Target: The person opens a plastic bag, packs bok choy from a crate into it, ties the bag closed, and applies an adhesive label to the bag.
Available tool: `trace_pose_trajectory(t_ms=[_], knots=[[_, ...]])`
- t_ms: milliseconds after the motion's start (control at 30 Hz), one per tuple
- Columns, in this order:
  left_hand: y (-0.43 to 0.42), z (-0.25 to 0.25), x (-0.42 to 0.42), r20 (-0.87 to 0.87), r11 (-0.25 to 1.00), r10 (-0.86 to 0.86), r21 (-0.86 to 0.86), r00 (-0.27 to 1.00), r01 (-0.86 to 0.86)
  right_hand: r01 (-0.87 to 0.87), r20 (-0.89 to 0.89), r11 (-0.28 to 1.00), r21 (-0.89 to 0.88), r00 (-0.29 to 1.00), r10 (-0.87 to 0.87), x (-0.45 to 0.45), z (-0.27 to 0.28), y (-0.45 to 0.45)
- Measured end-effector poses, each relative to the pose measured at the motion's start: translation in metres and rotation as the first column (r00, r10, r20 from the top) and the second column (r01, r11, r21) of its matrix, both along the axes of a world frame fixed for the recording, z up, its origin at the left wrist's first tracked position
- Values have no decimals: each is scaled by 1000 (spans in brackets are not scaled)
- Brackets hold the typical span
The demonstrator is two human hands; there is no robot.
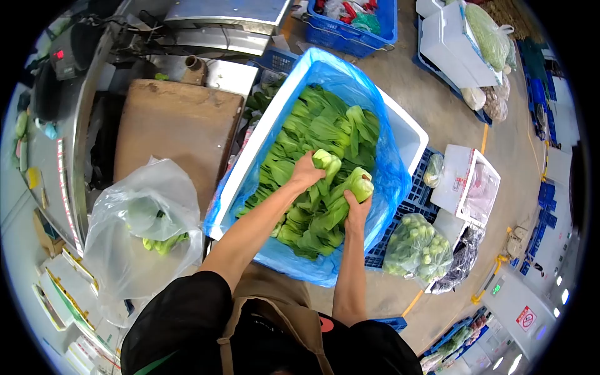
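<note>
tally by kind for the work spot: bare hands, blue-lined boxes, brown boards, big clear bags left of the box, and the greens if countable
Bare hands: 2 (left hand, right hand)
Blue-lined box: 1
Brown board: 1
Big clear bag: 1
Total: 5
Leafy greens overlap too much to count, so left out.

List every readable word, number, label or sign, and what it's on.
No text is readable.
Red-and-white square prohibition sign: caption too small.
White foam box, red print: too small.
Black boxy device, red readout: blurred.
White panel, green readout: blurred.
Black cloth shirt, pale print: too small.
</note>
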State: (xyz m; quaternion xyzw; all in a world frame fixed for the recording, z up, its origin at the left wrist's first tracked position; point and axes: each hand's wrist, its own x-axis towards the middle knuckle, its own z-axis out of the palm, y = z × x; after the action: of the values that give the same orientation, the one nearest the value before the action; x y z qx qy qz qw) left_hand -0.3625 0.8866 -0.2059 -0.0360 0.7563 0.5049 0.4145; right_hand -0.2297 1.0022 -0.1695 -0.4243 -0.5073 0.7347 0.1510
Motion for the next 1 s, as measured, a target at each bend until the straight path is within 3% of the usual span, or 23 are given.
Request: trace_pose_trajectory(t_ms=[100, 133, 233, 267, 433, 467, 500, 533, 567, 633, 733, 767, 833, 900, 933, 1000], knots=[[-26, 15, 5, 379, 914, 292, 161, 878, -373, -6, -73, 999, -34, 997, 4, -6, 9, -20], [-38, 35, 3, 476, 889, 269, 212, 837, -406, 29, -111, 998, -59, 993, -35, -9, 12, -27], [-69, 70, 12, 464, 800, 340, 315, 818, -511, -9, -205, 995, -101, 979, -12, -18, 32, -50], [-82, 67, 15, 459, 791, 265, 399, 848, -463, -36, -223, 995, -92, 975, 15, -19, 42, -61], [-152, 117, 22, 266, 694, 188, 645, 945, -320, -207, -404, 974, -86, 901, 156, -34, 105, -124], [-165, 130, 29, 119, 680, 233, 690, 965, -249, -243, -430, 968, -56, 881, 196, -37, 117, -145], [-180, 160, 38, -30, 682, 289, 708, 957, -184, -334, -469, 939, 81, 819, 331, -36, 127, -169], [-199, 184, 44, 9, 671, 285, 712, 958, -206, -354, -471, 928, 115, 803, 365, -40, 152, -195], [-223, 205, 52, 55, 651, 288, 721, 956, -237, -416, -507, 909, -3, 784, 357, -39, 180, -222], [-268, 229, 69, -151, 684, 331, 718, 931, -127, -559, -502, 829, -11, 720, 479, -36, 199, -273], [-345, 250, 109, -216, 771, 486, 563, 847, -299, -674, -465, 739, 26, 646, 605, -20, 216, -329], [-373, 259, 124, -185, 797, 494, 486, 849, -358, -744, -505, 645, 175, 495, 707, -17, 193, -338], [-416, 255, 153, -15, 583, 704, 582, 710, -567, -784, -338, 478, 396, 359, 870, -24, 204, -364], [-446, 261, 171, 145, 362, 825, 608, 547, -707, -708, -172, 479, 519, 462, 870, -38, 206, -383], [-459, 255, 177, 208, 293, 842, 598, 498, -746, -601, -4, 421, 679, 571, 821, -44, 201, -393], [-486, 231, 185, 202, 316, 862, 502, 465, -805, -501, 370, -85, 861, 505, 779, -51, 177, -410]])
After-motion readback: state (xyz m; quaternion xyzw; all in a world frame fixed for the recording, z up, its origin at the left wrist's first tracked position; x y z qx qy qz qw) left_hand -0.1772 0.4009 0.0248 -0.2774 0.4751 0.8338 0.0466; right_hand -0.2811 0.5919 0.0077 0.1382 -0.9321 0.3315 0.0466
